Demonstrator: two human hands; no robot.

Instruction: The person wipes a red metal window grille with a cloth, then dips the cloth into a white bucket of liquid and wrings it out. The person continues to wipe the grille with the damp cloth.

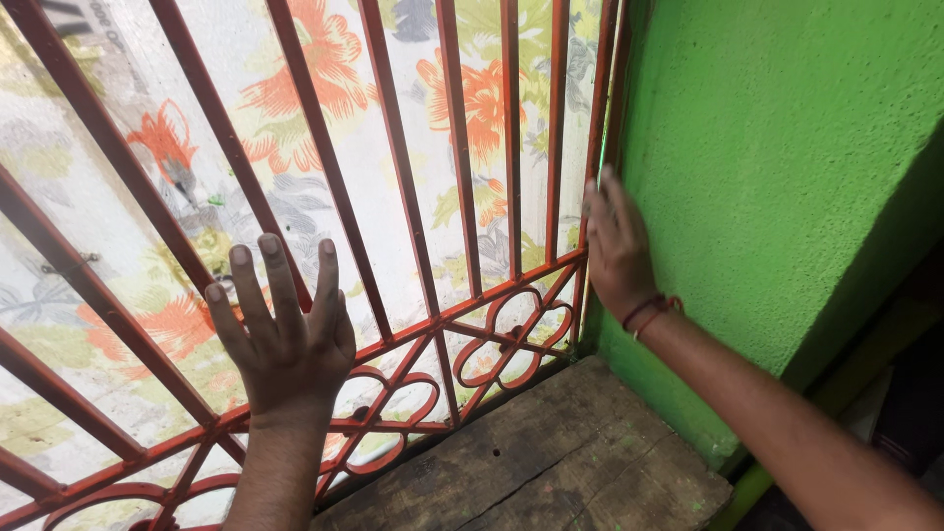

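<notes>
We had our left hand (285,329) spread open against the red-painted metal window grille (462,324) and our right hand (615,241) flat at its edge beside the green plastered wall (787,167), gripping nothing, seemingly.

Soft daylight glows through the flowered sheet (295,147) behind the grille (413,197); lower right corner dark, edges slightly bowed.
</notes>
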